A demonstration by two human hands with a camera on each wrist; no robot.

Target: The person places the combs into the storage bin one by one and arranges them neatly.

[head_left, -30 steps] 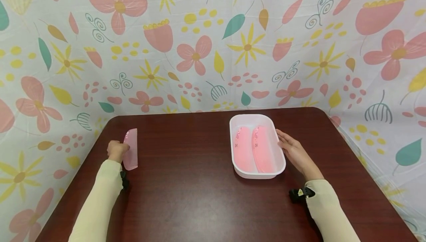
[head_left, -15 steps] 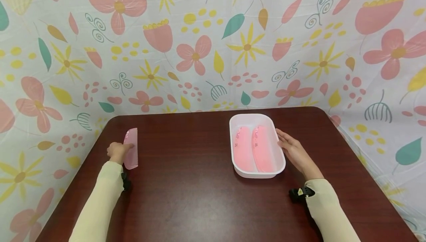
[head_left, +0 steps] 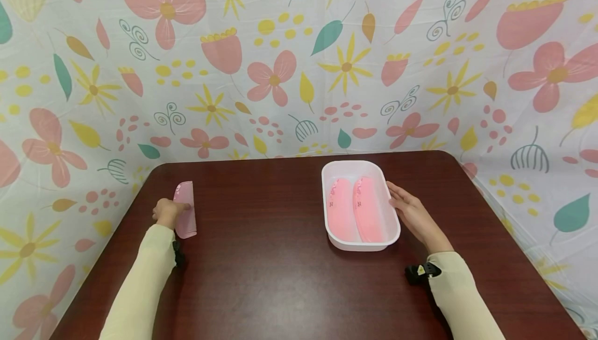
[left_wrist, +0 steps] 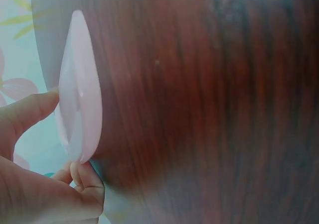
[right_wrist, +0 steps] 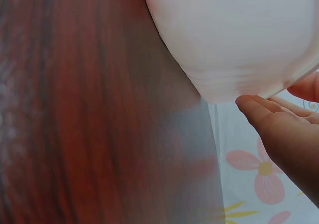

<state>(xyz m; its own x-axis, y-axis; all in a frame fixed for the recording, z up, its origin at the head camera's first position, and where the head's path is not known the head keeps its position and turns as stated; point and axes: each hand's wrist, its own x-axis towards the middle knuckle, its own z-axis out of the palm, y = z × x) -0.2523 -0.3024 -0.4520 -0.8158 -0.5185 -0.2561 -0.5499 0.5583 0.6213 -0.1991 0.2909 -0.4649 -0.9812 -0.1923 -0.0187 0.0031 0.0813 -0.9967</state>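
Observation:
My left hand (head_left: 168, 212) pinches a pink half-moon comb (head_left: 186, 211) at the left of the table, its straight edge facing right. In the left wrist view, the thumb is on one side of the comb (left_wrist: 91, 97) and curled fingers are at its lower end. My right hand (head_left: 413, 214) touches the right side of a white plastic tray (head_left: 327, 226), fingers fairly straight. The right wrist view shows fingertips at the tray's outer wall (right_wrist: 239, 40). Inside the tray two similar pink combs (head_left: 340, 209) lie side by side.
The dark brown wooden table (head_left: 261, 267) extends between the hands. Behind it hangs a white cloth (head_left: 289, 23) printed with flowers and leaves. The table's left and right edges slope toward the viewer.
My left hand has shifted slightly to the right on the comb, and the comb's lower end has swung a little to the right. The right hand and tray look still.

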